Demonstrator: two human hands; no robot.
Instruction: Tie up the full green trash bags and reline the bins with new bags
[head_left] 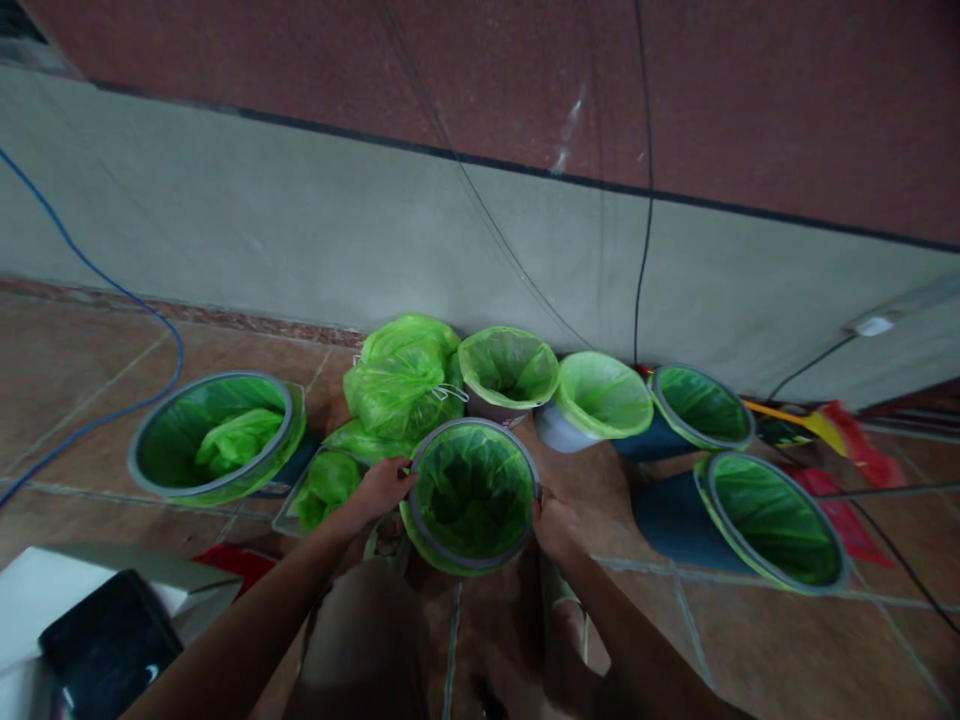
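Out from the wall edge of the brown tiled floor (652, 635), a round grey-rimmed bin with green plastic liner (474, 495) sits mouth up; can't tell if its base touches down. Left hand (386, 488) is clamped on its left side, right hand (556, 522) on its right. Heaped translucent green plastic bags (409, 378) lie behind-left, near the floor's wall edge; round white bin with pale green liner (596, 398) stands behind-right, same edge

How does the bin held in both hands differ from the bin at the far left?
The left hand and right hand grip the held bin; neither touches the far-left bin. The far-left bin contains crumpled green plastic; no such bundle shows in the held bin. Both have gray rims and green liners.
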